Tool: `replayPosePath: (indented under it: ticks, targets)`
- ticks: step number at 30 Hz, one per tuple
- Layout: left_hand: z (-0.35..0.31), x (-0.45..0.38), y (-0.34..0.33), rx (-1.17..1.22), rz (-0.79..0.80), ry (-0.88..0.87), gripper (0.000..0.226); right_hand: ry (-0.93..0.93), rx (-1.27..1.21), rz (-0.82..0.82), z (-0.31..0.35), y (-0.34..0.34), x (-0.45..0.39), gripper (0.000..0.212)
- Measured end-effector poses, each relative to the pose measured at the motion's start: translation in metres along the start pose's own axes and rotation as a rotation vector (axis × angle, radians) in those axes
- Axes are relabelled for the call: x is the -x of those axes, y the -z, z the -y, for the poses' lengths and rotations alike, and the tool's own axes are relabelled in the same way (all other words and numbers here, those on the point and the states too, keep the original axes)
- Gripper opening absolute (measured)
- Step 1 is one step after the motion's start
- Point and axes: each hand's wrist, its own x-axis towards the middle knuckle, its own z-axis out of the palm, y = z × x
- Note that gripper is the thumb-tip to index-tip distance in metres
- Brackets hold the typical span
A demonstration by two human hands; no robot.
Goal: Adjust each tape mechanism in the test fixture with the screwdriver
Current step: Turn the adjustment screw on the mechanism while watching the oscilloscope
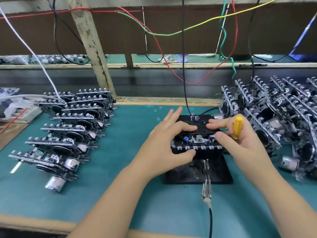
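A black test fixture sits on the green mat at centre, with a tape mechanism mounted in it and a black cassette marked "PE" on top. My left hand lies over the mechanism's left side, fingers spread on the cassette and thumb against the front row of keys. My right hand grips a yellow-handled screwdriver in its curled fingers, while its index finger rests on the cassette and its thumb touches the mechanism's right end.
Rows of tape mechanisms with silver motors lie at the left. A dense pile of mechanisms stands at the right. An alligator clip on a black lead reaches the fixture's front. Coloured wires hang overhead.
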Motion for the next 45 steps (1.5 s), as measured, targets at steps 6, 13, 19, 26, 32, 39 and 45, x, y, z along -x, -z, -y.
replayPosePath:
  ticks: [6,13,19,26,32,39,45]
  targets:
    - [-0.012,-0.014,0.029,-0.200,0.169,-0.052,0.054,0.004,0.002,-0.006,-0.005,0.001,0.001,0.019]
    - [-0.013,-0.019,0.024,-0.334,0.106,-0.154,0.049,0.009,0.014,-0.029,-0.004,-0.002,0.002,0.021]
    - [0.000,0.009,0.002,-0.559,0.045,-0.119,0.090,0.004,-0.004,-0.036,0.000,-0.003,0.003,0.023]
    - [0.000,0.015,-0.039,-0.154,-0.168,0.061,0.082,0.006,0.013,-0.059,-0.004,-0.003,0.003,0.018]
    - [0.007,0.013,-0.051,0.073,-0.279,0.018,0.070,-0.023,0.064,-0.047,-0.007,-0.001,0.007,0.010]
    - [0.008,0.006,-0.049,0.360,-0.337,0.099,0.066,-0.079,0.123,0.019,0.002,0.001,0.012,0.046]
    - [-0.002,-0.001,-0.031,0.629,-0.231,0.232,0.069,-0.193,0.130,0.026,0.008,-0.008,-0.011,0.096]
